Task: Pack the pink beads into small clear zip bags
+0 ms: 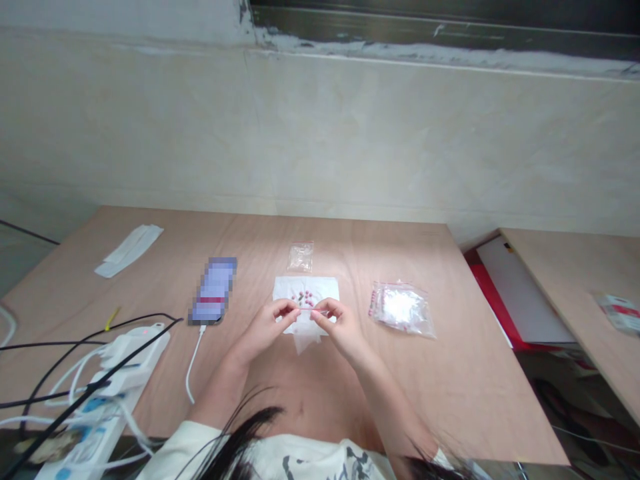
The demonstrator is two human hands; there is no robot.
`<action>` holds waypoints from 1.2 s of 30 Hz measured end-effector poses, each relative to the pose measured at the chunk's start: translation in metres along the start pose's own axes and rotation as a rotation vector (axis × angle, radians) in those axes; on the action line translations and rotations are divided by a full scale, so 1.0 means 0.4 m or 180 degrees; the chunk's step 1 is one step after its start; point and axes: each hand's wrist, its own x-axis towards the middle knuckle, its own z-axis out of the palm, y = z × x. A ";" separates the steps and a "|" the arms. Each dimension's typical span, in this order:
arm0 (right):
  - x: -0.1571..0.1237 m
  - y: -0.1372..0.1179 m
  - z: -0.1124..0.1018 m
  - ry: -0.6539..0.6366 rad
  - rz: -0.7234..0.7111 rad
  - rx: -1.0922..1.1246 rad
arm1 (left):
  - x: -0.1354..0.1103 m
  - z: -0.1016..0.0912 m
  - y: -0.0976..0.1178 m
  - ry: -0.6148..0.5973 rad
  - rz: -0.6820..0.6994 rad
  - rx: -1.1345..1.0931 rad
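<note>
Both my hands meet over a white tissue (pixel 283 287) in the middle of the table. Between them runs a thin pinkish-red string (pixel 306 309), pulled straight. My left hand (pixel 267 327) pinches its left end with thumb and forefinger, and my right hand (pixel 344 328) pinches the right part the same way. Several small red and pink beads (pixel 307 295), with a few dark bits among them, lie on the tissue just beyond my fingertips. A clear plastic corner (pixel 306 343) pokes out below the tissue. Whether a bead is on the string is too small to tell.
A small clear bag (pixel 301 256) lies behind the tissue; a fuller zip bag (pixel 403 309) is on the right. At left are a phone (pixel 215 290) on a white cable, a folded white strip (pixel 130 250), and a power strip (pixel 135 353) with tangled cords. A wall (pixel 300 133) stands behind.
</note>
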 end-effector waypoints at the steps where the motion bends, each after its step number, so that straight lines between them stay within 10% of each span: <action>1: -0.001 -0.002 0.001 -0.0080 0.0035 0.0030 | 0.000 0.001 0.000 0.0024 0.0032 0.0036; 22: -0.028 0.013 -0.007 0.0064 0.0144 0.0963 | -0.030 0.009 0.020 -0.0164 -0.0325 -0.0639; 31: -0.016 0.098 0.035 0.0085 0.0340 0.0558 | 0.001 -0.014 -0.017 0.0477 -0.0358 -0.0733; 36: 0.147 0.071 0.049 0.0743 0.0029 -0.0247 | -0.015 -0.057 -0.070 0.1153 -0.0557 -0.0659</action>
